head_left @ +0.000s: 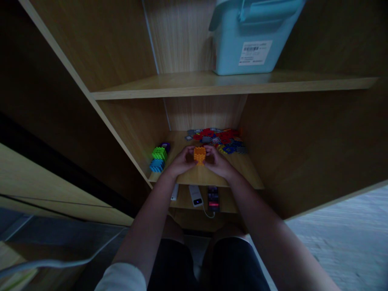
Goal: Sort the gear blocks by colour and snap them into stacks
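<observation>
Between my two hands is an orange cube (199,155) built of interlocking toy pieces, its top side looking hollow. My left hand (183,160) grips it from the left, and my right hand (216,161) grips it from the right, fingers behind and thumbs in front. Behind my hands, loose interlocking pieces (222,137) in red, blue, grey and yellow lie in a flat pile. To the left stand a green cube (159,152) and a blue cube (157,165) of the same kind, with a purple piece (165,146) behind them.
An upper shelf (182,87) with a light blue lidded bin (251,40) on it hangs over my work. On a lower ledge lie a white power bank (195,196) and a phone (213,198) joined by a cable. Wooden side walls (303,141) flank the compartment.
</observation>
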### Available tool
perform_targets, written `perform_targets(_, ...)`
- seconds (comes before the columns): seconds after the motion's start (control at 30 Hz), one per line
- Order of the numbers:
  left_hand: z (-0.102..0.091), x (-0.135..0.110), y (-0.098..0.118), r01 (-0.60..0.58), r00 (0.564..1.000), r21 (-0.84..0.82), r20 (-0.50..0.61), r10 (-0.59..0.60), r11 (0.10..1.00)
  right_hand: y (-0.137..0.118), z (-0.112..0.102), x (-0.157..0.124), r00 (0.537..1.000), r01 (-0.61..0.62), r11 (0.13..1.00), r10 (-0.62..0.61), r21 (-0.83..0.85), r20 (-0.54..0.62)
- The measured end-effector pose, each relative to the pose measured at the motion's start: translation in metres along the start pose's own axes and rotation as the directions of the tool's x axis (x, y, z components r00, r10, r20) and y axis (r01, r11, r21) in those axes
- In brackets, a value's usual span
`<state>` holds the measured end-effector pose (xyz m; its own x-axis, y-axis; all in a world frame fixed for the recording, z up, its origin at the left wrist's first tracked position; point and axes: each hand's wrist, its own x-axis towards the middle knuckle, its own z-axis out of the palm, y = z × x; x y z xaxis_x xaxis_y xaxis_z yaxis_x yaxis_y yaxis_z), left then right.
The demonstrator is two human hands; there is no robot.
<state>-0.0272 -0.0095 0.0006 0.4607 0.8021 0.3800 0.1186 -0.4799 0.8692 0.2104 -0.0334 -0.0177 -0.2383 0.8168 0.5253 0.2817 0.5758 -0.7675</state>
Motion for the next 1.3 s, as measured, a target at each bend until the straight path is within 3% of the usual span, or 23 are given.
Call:
perform_targets(0.47,-0.001,0.0,-0.005,-0.007,1.0,-0.009,-0.009,0.006,1.0,-0.004,0.0,0.0,1.0,0.007,1.0,-0.007,0.009,0.001)
perform_targets(1.3,-0.002,-0.001,0.005,-0.008,1.0,0.03,0.0,0.008,1.0,0.005,-0.001,0.0,0.999,-0.009,1.0,0.009,0.008,0.037)
